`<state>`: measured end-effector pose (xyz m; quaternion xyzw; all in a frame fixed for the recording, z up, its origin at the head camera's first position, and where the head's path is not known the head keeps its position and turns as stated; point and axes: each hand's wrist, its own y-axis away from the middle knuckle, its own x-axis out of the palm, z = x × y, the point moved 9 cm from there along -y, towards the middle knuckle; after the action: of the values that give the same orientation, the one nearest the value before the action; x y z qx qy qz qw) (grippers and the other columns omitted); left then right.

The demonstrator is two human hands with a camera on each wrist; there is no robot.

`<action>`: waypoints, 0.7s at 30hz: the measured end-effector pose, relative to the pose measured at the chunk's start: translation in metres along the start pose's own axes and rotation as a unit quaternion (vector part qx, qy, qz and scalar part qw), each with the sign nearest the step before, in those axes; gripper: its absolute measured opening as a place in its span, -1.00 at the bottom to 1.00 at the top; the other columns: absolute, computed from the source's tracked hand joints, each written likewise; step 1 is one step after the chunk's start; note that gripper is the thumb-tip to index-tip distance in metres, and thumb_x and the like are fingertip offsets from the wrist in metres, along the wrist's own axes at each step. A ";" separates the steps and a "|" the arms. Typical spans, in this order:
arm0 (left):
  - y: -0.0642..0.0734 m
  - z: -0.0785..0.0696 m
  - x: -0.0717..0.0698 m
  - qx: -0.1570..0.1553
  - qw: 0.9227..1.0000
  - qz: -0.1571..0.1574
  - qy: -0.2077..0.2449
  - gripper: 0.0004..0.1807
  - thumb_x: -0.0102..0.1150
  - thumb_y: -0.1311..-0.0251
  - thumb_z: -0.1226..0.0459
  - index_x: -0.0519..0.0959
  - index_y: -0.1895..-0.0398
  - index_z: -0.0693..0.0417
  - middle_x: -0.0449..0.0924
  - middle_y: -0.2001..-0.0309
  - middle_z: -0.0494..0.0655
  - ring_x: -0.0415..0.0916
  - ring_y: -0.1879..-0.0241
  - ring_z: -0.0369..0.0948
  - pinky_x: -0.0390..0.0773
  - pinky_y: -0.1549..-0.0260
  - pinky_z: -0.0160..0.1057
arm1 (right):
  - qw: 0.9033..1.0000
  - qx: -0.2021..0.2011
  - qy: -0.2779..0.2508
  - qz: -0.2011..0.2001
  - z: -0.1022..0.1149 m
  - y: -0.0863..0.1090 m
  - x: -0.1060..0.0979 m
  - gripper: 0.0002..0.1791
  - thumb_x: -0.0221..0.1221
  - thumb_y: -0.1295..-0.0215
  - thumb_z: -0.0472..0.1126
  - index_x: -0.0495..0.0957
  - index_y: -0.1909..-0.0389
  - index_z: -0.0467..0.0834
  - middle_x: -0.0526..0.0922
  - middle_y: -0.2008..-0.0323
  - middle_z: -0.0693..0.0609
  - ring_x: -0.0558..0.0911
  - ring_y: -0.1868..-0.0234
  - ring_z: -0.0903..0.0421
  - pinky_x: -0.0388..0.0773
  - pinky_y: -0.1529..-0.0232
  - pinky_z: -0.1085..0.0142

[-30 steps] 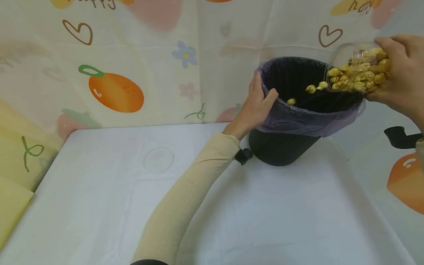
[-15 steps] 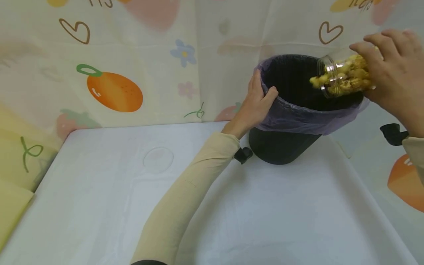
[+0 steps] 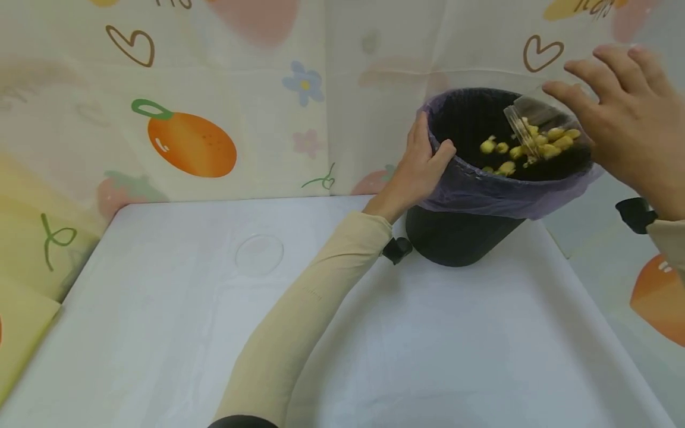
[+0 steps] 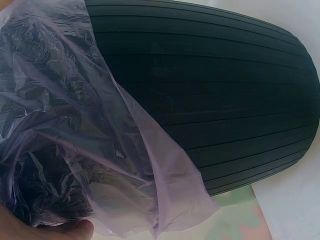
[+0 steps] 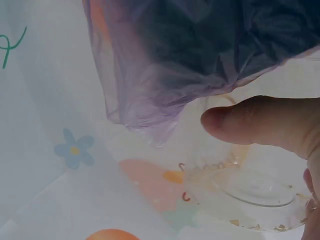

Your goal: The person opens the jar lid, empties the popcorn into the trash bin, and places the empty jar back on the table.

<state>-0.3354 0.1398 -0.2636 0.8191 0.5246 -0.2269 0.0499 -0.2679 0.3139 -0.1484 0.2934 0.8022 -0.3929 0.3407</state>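
Note:
My left hand (image 3: 414, 169) grips the left rim of a black bin (image 3: 455, 238), thumb over the edge. The bin leans, its mouth facing me, and a purple plastic liner (image 3: 497, 196) folds over its rim. Above the mouth's right side, my right hand (image 3: 637, 122) holds a clear jar (image 3: 537, 113) tipped mouth-down to the left. Popcorn (image 3: 559, 141) is inside it, and several pieces tumble out into the bin. In the right wrist view, crumbs cling near the jar's base (image 5: 255, 200) beside my thumb (image 5: 250, 120). The bin's bottom is hidden.
A clear round disc (image 3: 259, 255) lies on the white-covered table (image 3: 160, 333), left of my forearm. Behind the table hangs a printed curtain (image 3: 257, 137). Black wrist mounts (image 3: 397, 250) show at both wrists.
My right hand has moved left and tipped the jar further down over the bin. Less popcorn shows in the jar, and more pieces are falling. The left hand keeps its hold on the rim.

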 end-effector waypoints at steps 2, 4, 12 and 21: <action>0.000 0.000 0.000 -0.002 1.000 0.001 0.001 -0.16 -0.32 -0.46 -0.07 -0.49 -0.58 -0.12 -0.55 -0.61 -0.25 -0.44 -0.59 -0.30 -0.15 -0.55 -0.21 | 1.000 -0.005 0.004 0.002 0.003 -0.002 0.000 0.05 0.18 0.18 -0.76 0.13 -0.41 -0.13 0.16 -0.45 -0.27 0.01 -0.55 -0.19 -0.20 -0.60 -0.01; 0.000 0.000 0.000 -0.002 1.000 0.002 0.002 -0.15 -0.32 -0.47 -0.07 -0.50 -0.58 -0.12 -0.55 -0.61 -0.25 -0.45 -0.59 -0.30 -0.15 -0.56 -0.20 | 1.000 -0.009 0.003 0.000 0.006 -0.003 0.000 -0.01 0.15 0.13 -0.76 0.15 -0.38 -0.14 0.20 -0.41 -0.28 0.05 -0.53 -0.21 -0.18 -0.60 -0.01; 0.000 0.000 0.000 -0.001 1.000 -0.003 -0.001 -0.15 -0.32 -0.46 -0.07 -0.49 -0.58 -0.09 -0.55 -0.61 -0.24 -0.46 -0.59 -0.31 -0.18 -0.56 -0.21 | 1.000 0.005 -0.005 0.008 0.005 -0.002 0.003 -0.04 0.14 0.10 -0.74 0.16 -0.38 -0.13 0.18 -0.43 -0.27 0.03 -0.54 -0.20 -0.20 -0.60 0.00; 0.003 0.002 -0.002 0.003 1.000 -0.003 0.006 -0.15 -0.31 -0.47 -0.07 -0.48 -0.59 -0.10 -0.54 -0.61 -0.24 -0.46 -0.59 -0.29 -0.19 -0.56 -0.19 | 0.996 0.076 -0.036 -0.009 -0.006 0.009 -0.001 0.20 0.36 0.36 -0.67 0.13 -0.46 -0.17 0.17 -0.46 -0.29 0.02 -0.55 -0.20 -0.20 -0.59 -0.02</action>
<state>-0.3345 0.1362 -0.2653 0.8190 0.5267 -0.2234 0.0433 -0.2626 0.3231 -0.1484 0.2967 0.7602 -0.4659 0.3422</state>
